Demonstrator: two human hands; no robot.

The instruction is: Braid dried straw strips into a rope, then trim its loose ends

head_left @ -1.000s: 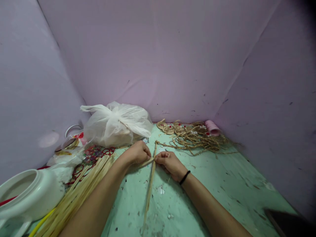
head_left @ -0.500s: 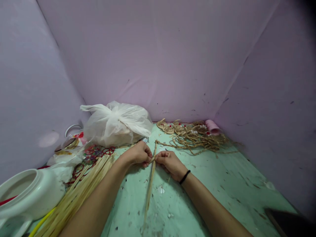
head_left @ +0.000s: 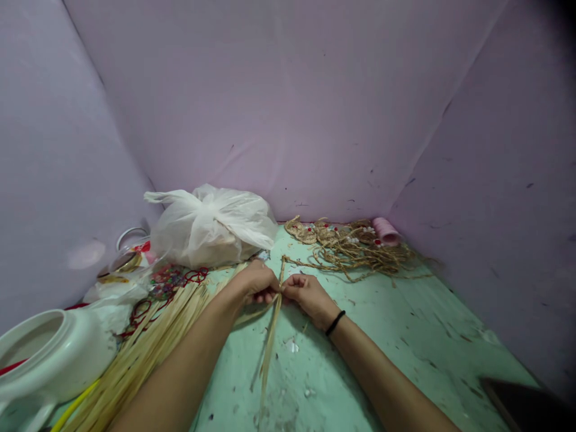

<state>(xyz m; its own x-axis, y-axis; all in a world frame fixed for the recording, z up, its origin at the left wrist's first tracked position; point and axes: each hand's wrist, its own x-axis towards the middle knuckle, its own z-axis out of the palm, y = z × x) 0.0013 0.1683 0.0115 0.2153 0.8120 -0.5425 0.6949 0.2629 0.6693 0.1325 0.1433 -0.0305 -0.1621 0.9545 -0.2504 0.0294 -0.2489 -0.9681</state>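
My left hand (head_left: 255,283) and my right hand (head_left: 306,295) meet over a green table (head_left: 396,324), both pinched on pale straw strips (head_left: 272,336). The strips run from near the hands' far side down towards me, and one bends off to the left under my left hand. My right wrist wears a black band (head_left: 336,323). A large bundle of similar straw strips (head_left: 148,348) lies to the left of my left forearm.
A tied white plastic bag (head_left: 211,225) sits behind my left hand. Tangled jute cord with red beads (head_left: 355,249) and a pink spool (head_left: 386,232) lie at the back right. A white jar (head_left: 49,354), red loops (head_left: 144,309) and a glass jar (head_left: 128,255) crowd the left. Purple walls enclose the table.
My hands have drawn closer together on the strips. The short strip end that stuck out between them has been folded, and a strip now curves left below my left hand.
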